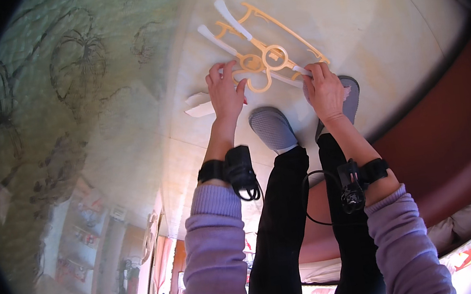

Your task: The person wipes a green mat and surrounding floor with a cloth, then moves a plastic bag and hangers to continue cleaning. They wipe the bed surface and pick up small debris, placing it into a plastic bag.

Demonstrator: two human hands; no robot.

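Observation:
Two yellow plastic clothes hangers with white-covered arm ends are in front of me, one overlapping the other. The upper hanger (274,57) has a round ring in its middle and a curved hook pointing back toward me. The other hanger (250,63) shows partly behind it. My left hand (225,89) is closed loosely at the hook, its fingers curled and its thumb beside the hook's tip. My right hand (324,89) pinches the white-covered arm end at the right. A pale scrap, perhaps paper (201,105), lies just left of my left wrist.
Below is a glossy light floor (374,30). A patterned glass surface (81,89) fills the left side. My grey slippers (273,127) are beneath my hands, and a brown-red seat edge (441,98) curves along the right. Straps with black devices (240,173) sit on both forearms.

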